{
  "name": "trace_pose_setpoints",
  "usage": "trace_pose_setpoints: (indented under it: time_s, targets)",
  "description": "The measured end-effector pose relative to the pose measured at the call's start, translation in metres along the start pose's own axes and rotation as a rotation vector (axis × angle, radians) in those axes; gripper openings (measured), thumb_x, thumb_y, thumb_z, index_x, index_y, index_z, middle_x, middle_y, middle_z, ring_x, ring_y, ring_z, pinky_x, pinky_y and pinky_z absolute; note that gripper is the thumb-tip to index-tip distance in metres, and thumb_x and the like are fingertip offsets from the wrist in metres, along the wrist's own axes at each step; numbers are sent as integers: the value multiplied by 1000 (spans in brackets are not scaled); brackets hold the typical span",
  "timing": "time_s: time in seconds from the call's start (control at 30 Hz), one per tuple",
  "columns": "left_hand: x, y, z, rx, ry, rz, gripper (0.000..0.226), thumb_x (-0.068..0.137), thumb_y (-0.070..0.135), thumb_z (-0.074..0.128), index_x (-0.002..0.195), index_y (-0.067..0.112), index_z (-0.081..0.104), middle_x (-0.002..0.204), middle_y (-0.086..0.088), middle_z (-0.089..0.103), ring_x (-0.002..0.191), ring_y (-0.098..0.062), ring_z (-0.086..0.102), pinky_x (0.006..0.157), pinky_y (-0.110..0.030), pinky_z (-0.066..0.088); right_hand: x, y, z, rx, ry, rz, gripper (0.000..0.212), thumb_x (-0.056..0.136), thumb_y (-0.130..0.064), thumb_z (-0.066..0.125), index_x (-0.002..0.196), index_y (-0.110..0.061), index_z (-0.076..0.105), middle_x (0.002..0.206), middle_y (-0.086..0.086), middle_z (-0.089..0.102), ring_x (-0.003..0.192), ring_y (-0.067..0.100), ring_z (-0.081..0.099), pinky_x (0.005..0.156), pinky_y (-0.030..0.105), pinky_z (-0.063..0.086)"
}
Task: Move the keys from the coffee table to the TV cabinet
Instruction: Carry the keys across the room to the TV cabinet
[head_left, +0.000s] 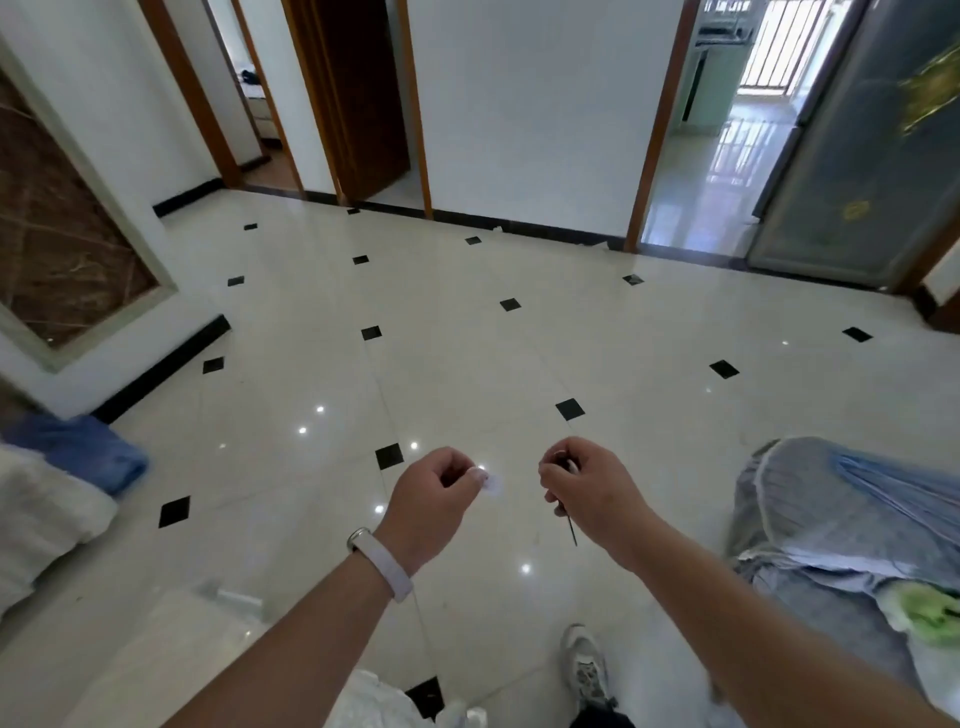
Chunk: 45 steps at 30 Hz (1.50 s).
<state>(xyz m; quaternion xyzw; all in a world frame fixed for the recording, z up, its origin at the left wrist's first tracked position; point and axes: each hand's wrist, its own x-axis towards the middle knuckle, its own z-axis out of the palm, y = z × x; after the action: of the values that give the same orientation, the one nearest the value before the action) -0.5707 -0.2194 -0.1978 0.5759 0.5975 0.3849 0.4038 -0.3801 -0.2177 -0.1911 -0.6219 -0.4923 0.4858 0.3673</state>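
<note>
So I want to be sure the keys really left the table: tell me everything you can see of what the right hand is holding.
The right hand is closed, knuckles up, held above the glossy tiled floor. A thin dark key hangs from under the fist, slanting down; a bit of dark metal also shows at the fingertips. Its shape and number are too hidden to tell. Only that hand touches it.

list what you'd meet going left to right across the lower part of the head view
white bundle → blue cloth → wristband → left hand pinching a small white tag → right hand holding the keys → grey-covered furniture → green item
</note>
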Motion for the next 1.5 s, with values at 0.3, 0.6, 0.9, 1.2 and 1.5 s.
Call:
trace_pose_setpoints:
  time_s: [0.3, 0.6, 0.9, 1.2, 1.5]
  targets:
    - [122, 28, 20, 156, 216, -102, 17, 84, 17, 65, 69, 10, 60, 54, 7, 47, 46, -4, 39, 44, -15, 35, 162, -33, -27, -22, -255, -24, 10, 76, -13, 56, 70, -17, 62, 65, 1, 60, 59, 18, 57, 58, 35, 50]
    - [172, 23, -32, 255, 482, -217, 17, 83, 22, 67, 70, 13, 61, 58, 5, 53, 50, -5, 43, 51, -20, 40, 263, -80, 29, -100, -494, -83, 10, 79, -11, 54, 73, -14, 62, 67, 6, 61, 59, 19, 56, 57, 35, 49]
    - [221, -53, -142, 149, 684, -350, 15, 84, 17, 67, 71, 11, 62, 55, 6, 51, 45, -3, 41, 45, -14, 37, 328, -125, 160, -230, -651, -148, 8, 82, -15, 57, 79, -13, 65, 76, 12, 67, 63, 18, 61, 63, 36, 56]
    - [297, -120, -306, 45, 766, -383, 12, 84, 19, 65, 73, 15, 63, 55, 8, 53, 43, -2, 42, 40, -12, 36, 396, -210, 344, -341, -704, -237, 7, 83, -18, 58, 79, -18, 64, 77, 4, 67, 69, 22, 65, 68, 40, 59]
    - [318, -156, -435, 58, 890, -452, 14, 85, 21, 64, 72, 18, 62, 55, 7, 53, 41, -2, 41, 39, -12, 35, 423, -274, 489, -359, -857, -328, 7, 85, -19, 58, 81, -19, 64, 79, 4, 66, 75, 25, 66, 69, 40, 59]
